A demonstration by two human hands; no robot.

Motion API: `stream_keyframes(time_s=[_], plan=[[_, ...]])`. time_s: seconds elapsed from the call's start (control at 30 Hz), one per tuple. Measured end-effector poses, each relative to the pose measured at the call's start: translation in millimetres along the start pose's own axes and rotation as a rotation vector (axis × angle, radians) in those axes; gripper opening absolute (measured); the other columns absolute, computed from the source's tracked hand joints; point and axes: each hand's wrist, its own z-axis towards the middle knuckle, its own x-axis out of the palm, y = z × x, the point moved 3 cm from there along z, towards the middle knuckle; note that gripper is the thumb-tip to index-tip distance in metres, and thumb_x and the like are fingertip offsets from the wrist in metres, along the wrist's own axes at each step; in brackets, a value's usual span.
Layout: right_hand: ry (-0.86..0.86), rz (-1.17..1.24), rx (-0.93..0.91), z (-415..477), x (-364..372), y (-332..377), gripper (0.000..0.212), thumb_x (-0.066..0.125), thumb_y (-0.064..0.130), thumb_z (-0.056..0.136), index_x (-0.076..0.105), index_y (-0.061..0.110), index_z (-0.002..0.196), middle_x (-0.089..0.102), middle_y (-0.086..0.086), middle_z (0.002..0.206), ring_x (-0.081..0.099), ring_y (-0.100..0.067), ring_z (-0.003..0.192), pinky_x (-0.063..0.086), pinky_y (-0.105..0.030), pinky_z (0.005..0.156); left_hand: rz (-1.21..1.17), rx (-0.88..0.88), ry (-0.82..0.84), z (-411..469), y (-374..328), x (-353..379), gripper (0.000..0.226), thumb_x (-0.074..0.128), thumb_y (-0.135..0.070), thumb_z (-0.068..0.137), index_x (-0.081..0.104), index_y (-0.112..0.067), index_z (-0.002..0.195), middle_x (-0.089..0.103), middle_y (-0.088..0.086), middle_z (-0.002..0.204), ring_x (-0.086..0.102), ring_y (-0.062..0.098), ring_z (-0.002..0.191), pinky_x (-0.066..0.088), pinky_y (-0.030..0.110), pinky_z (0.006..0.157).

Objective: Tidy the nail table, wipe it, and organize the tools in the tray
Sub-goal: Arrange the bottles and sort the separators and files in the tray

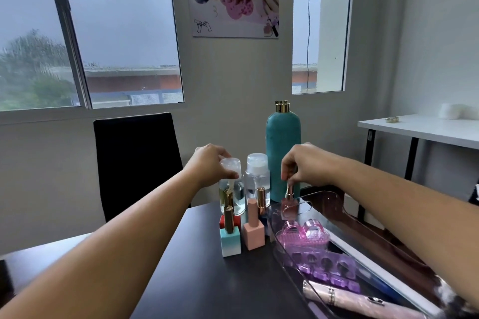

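Note:
On the dark table (197,274) my left hand (210,163) grips the cap of a clear pump bottle (232,189) at the back. My right hand (308,163) pinches the gold cap of a pale pink polish bottle (288,204) standing in the far end of the clear tray (363,235). In the tray lie a pink brush (302,237), purple toe separators (326,267) and a pinkish tool (363,303). Beside the tray stand a teal-white polish bottle (230,238), a peach one (254,228) and a red one (226,221).
A second clear pump bottle (257,179) and a tall teal bottle (283,147) stand behind the polishes. A black chair (137,160) faces the table's far side. A white side table (420,129) stands at the right by the wall.

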Motion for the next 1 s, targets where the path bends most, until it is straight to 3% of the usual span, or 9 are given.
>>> stream_keyframes(time_s=[0.13, 0.3, 0.47, 0.63, 0.83, 1.0], plan=[[-0.052, 0.01, 0.01, 3, 0, -16, 0.011, 0.074, 0.007, 0.077, 0.075, 0.017, 0.081, 0.07, 0.005, 0.08, 0.064, -0.01, 0.079, 0.049, -0.018, 0.072, -0.034, 0.003, -0.048, 3, 0, 7, 0.054, 0.082, -0.043, 0.06, 0.067, -0.02, 0.107, 0.068, 0.001, 0.096, 0.055, 0.021, 0.102, 0.046, 0.027, 0.08], [-0.104, -0.019, 0.0, 4, 1, -26, 0.016, 0.073, 0.004, 0.077, 0.075, 0.019, 0.081, 0.066, 0.011, 0.074, 0.062, -0.004, 0.074, 0.049, -0.019, 0.072, -0.078, -0.009, -0.089, 0, 1, 12, 0.055, 0.081, -0.045, 0.062, 0.066, -0.022, 0.109, 0.068, 0.003, 0.101, 0.056, 0.023, 0.102, 0.049, 0.034, 0.086], [-0.141, -0.053, -0.019, 5, 2, -29, 0.016, 0.075, 0.006, 0.075, 0.076, 0.021, 0.081, 0.055, 0.022, 0.064, 0.053, 0.006, 0.062, 0.035, -0.008, 0.058, -0.097, -0.01, -0.082, -6, 4, 10, 0.062, 0.081, -0.048, 0.06, 0.062, -0.024, 0.114, 0.066, 0.002, 0.103, 0.058, 0.019, 0.097, 0.049, 0.031, 0.088], [-0.149, -0.097, -0.047, 7, 5, -30, 0.019, 0.073, 0.004, 0.077, 0.076, 0.021, 0.084, 0.062, 0.013, 0.075, 0.054, 0.001, 0.066, 0.04, -0.016, 0.067, -0.113, 0.0, -0.085, -9, 5, 8, 0.055, 0.083, -0.036, 0.062, 0.064, -0.024, 0.112, 0.069, 0.003, 0.101, 0.061, 0.021, 0.096, 0.05, 0.039, 0.091], [-0.186, -0.143, -0.06, 6, 4, -31, 0.019, 0.07, 0.004, 0.078, 0.076, 0.021, 0.086, 0.072, 0.004, 0.089, 0.057, -0.006, 0.071, 0.043, -0.019, 0.071, -0.128, -0.005, -0.087, -8, 8, 11, 0.054, 0.082, -0.037, 0.064, 0.062, -0.025, 0.113, 0.068, 0.002, 0.101, 0.06, 0.022, 0.097, 0.052, 0.042, 0.089], [-0.229, -0.125, -0.095, 1, -5, -24, 0.02, 0.074, 0.012, 0.078, 0.074, 0.019, 0.096, 0.072, 0.006, 0.095, 0.051, 0.005, 0.064, 0.04, -0.015, 0.071, -0.139, 0.011, -0.126, -16, 4, 0, 0.055, 0.079, -0.039, 0.068, 0.058, -0.025, 0.117, 0.06, -0.002, 0.105, 0.062, 0.014, 0.086, 0.052, 0.03, 0.081]])
